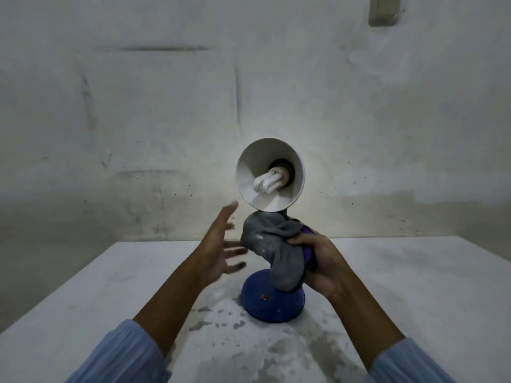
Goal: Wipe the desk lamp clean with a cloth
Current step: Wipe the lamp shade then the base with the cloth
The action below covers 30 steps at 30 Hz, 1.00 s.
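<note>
A desk lamp stands on the white table (401, 286). Its round blue base (265, 305) has a small red switch, and its white cone shade (269, 178) faces me with a spiral bulb (269, 182) inside. A grey cloth (273, 250) is draped over the lamp's neck, hiding most of it. My right hand (318, 261) grips the cloth together with the purple neck part just under the shade. My left hand (221, 244) hovers just left of the cloth with fingers spread, holding nothing.
The tabletop around the base is worn, with grey patches of chipped paint (276, 352). A stained pale wall (138, 134) rises close behind the table. A small fixture (384, 9) is mounted high on the wall at the right.
</note>
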Motion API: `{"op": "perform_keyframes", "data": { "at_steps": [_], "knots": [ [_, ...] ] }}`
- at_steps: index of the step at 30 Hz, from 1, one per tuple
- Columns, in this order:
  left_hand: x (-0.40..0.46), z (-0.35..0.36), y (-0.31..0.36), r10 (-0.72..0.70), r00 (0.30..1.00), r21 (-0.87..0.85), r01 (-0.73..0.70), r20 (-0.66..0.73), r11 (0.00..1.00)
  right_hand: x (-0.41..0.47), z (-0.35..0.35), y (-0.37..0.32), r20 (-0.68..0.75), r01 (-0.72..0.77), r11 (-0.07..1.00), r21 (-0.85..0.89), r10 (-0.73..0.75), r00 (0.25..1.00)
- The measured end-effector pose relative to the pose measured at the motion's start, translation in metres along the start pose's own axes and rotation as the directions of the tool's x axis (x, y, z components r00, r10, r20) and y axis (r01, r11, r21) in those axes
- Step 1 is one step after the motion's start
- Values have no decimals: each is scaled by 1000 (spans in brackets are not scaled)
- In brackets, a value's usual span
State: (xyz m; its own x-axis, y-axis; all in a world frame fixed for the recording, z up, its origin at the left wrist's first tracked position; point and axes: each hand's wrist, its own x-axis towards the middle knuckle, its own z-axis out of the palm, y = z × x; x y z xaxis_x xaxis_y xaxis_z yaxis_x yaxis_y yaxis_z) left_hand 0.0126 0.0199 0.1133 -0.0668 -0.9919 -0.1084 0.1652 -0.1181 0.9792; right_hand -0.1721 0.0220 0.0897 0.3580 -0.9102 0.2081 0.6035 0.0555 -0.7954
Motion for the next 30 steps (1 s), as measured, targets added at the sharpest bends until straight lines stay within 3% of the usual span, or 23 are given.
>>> {"op": "perform_keyframes", "data": {
  "at_steps": [2,4,6,8,11,15,17,21,26,30],
  "knots": [
    [1,-8,-16,-95,956,-32,108,277,994,8,9,8,-15,31,998,-55,-32,999],
    [6,-11,-24,-6,931,-62,30,364,998,14,21,16,-60,45,964,-260,-63,996],
    [9,-15,-26,87,942,-96,-59,325,994,15,27,19,-105,48,773,-633,-147,984],
    [13,-23,-25,133,952,-105,-108,276,989,17,29,17,-182,58,571,-819,-354,917],
    [20,-37,-21,164,965,-125,-141,203,982,20,35,-1,-285,219,627,-747,-600,748],
    [30,-40,-13,247,968,-134,-239,51,962,33,39,-19,-226,212,462,-861,-721,655],
    [34,-40,-9,253,967,-114,-254,-23,961,37,31,-24,-255,209,492,-845,-714,652],
    [38,-42,-2,299,947,-37,-305,-119,952,46,11,-48,-325,302,750,-588,-561,761],
    [32,-38,13,545,830,51,-543,-116,838,69,-7,-67,-290,203,842,-500,-384,877],
    [35,-23,18,581,807,-84,-590,-109,803,79,-16,-71,-271,146,880,-452,-292,917]
  ]
}}
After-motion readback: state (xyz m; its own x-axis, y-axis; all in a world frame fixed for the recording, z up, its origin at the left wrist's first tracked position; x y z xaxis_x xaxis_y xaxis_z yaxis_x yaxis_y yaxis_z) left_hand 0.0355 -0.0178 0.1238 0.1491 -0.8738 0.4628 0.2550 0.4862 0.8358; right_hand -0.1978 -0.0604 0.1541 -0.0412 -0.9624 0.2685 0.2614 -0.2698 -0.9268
